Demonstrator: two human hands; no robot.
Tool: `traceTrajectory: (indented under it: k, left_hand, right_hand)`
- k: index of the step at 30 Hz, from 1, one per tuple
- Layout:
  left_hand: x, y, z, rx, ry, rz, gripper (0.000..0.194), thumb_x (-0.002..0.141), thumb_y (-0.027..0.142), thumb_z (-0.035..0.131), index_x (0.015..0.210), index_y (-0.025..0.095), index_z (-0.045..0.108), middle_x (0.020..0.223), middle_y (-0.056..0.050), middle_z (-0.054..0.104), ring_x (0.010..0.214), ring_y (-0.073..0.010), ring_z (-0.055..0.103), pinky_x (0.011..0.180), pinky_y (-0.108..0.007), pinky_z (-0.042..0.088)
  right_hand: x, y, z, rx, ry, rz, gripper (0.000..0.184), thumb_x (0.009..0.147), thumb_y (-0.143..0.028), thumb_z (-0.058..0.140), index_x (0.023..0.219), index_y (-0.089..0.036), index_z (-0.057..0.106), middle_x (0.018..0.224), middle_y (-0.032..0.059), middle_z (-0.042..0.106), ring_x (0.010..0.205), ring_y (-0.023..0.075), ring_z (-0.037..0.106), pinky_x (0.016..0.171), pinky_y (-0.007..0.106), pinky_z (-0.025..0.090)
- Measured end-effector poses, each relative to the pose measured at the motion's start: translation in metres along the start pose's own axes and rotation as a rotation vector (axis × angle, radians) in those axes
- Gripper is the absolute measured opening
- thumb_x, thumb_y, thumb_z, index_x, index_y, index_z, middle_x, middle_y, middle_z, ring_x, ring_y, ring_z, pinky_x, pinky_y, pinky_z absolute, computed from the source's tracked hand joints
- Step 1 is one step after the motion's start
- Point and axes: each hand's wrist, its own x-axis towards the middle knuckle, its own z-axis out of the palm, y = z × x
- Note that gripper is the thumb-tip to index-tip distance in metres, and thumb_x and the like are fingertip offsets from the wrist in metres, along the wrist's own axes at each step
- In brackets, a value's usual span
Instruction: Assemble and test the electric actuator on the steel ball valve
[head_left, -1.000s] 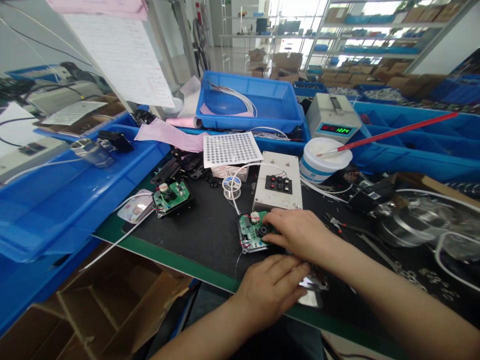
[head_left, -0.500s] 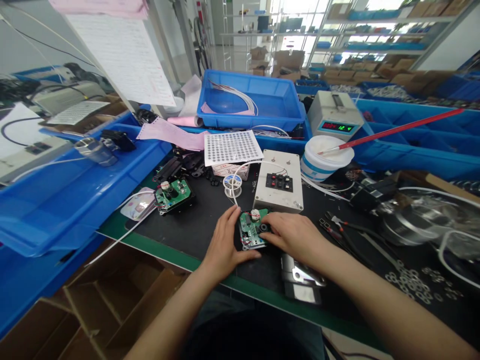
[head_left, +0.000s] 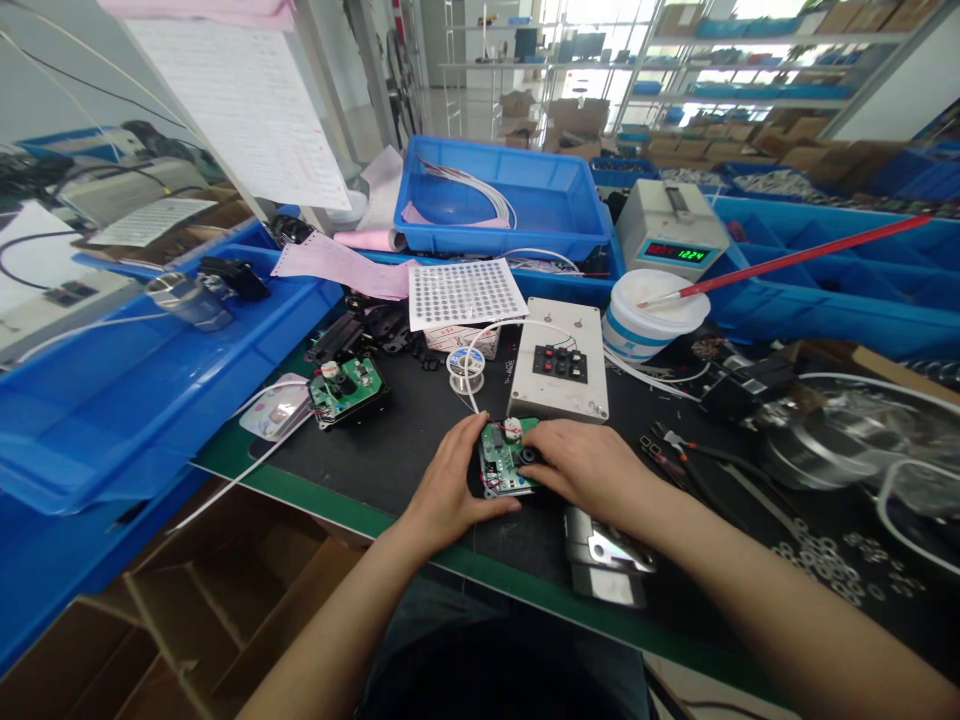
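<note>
A green circuit board (head_left: 501, 468) with wires and a white connector lies on the dark mat in front of me. My left hand (head_left: 448, 482) holds its left side, fingers along the far left corner and thumb along the near edge. The fingers of my right hand (head_left: 583, 465) are closed on a round black knob (head_left: 527, 456) on the board. A white cable (head_left: 471, 385) runs from the board's far left corner past a solder spool (head_left: 466, 371). Left of my hands sits a second green circuit board (head_left: 346, 390) in a black housing.
Beyond the board stands a pale switch box (head_left: 559, 360). Pliers (head_left: 682, 465), metal rings (head_left: 817, 565) and a white tub (head_left: 652, 315) with a red-handled brush lie to the right. A metal bracket part (head_left: 606, 560) rests near the front edge. Blue trays (head_left: 502, 245) stand behind.
Both hands keep almost the same hold on the board and knob. The lit display on the power supply reads differently. The view has shifted slightly.
</note>
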Motion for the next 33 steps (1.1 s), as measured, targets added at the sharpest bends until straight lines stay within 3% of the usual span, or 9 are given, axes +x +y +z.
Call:
traceTrajectory:
  k: [9,14,20,25,29,31,33]
  left_hand:
    - [0.001,-0.002,-0.001,0.033,-0.026,0.016,0.096,0.064,0.044,0.083,0.142,0.019,0.032,0.144,-0.019,0.041,0.136,-0.0334,0.037,0.114,-0.054,0.029]
    - [0.0,-0.002,-0.001,0.031,-0.027,0.01,0.096,0.065,0.044,0.083,0.143,0.019,0.032,0.145,-0.019,0.04,0.136,-0.0335,0.036,0.114,-0.054,0.029]
    - [0.0,-0.001,0.0,0.008,-0.014,0.003,0.096,0.064,0.044,0.083,0.142,0.02,0.034,0.144,-0.018,0.041,0.136,-0.034,0.038,0.114,-0.054,0.03]
    - [0.0,0.0,-0.001,-0.003,-0.024,0.005,0.096,0.065,0.042,0.083,0.143,0.022,0.031,0.144,-0.018,0.039,0.136,-0.035,0.037,0.113,-0.057,0.029]
    - [0.0,0.0,-0.001,-0.023,-0.041,0.019,0.095,0.069,0.043,0.08,0.144,0.024,0.026,0.146,-0.018,0.033,0.138,-0.0339,0.033,0.114,-0.057,0.028]
    - [-0.001,-0.001,-0.001,-0.029,-0.047,0.036,0.096,0.07,0.043,0.079,0.145,0.027,0.023,0.148,-0.017,0.029,0.14,-0.0337,0.029,0.115,-0.056,0.027]
    - [-0.002,-0.001,-0.002,-0.027,-0.055,0.052,0.097,0.07,0.044,0.079,0.146,0.029,0.02,0.151,-0.016,0.024,0.142,-0.0337,0.026,0.115,-0.056,0.026]
  right_hand:
    - [0.003,-0.003,-0.006,0.008,-0.069,-0.069,0.02,0.092,-0.013,0.067,0.11,-0.01,0.061,0.106,0.0105,0.063,0.099,0.0292,0.061,0.085,0.044,0.053]
    - [0.004,-0.001,-0.005,0.036,-0.054,-0.093,0.025,0.09,-0.01,0.067,0.115,-0.01,0.061,0.111,0.0119,0.062,0.103,0.0288,0.06,0.09,0.044,0.051]
    - [0.001,0.005,0.002,0.065,-0.001,-0.068,0.019,0.089,-0.015,0.07,0.107,-0.012,0.064,0.103,0.0092,0.064,0.098,0.0276,0.061,0.086,0.042,0.052]
    - [-0.002,0.008,0.005,0.157,0.109,-0.063,0.02,0.087,-0.016,0.072,0.105,-0.014,0.063,0.094,0.0064,0.063,0.09,0.0246,0.061,0.078,0.035,0.05]
    - [-0.02,0.02,0.003,0.337,0.257,-0.014,0.012,0.093,-0.021,0.061,0.104,-0.016,0.062,0.079,0.0026,0.059,0.074,0.0198,0.059,0.069,0.03,0.048]
    - [-0.038,0.028,0.007,0.436,0.344,-0.011,0.019,0.097,-0.03,0.053,0.109,-0.017,0.06,0.087,0.0046,0.06,0.078,0.0202,0.059,0.072,0.031,0.049]
    - [-0.059,0.033,0.02,0.502,0.405,-0.03,0.033,0.099,-0.044,0.048,0.12,-0.019,0.054,0.11,0.0089,0.058,0.098,0.0236,0.058,0.084,0.034,0.049]
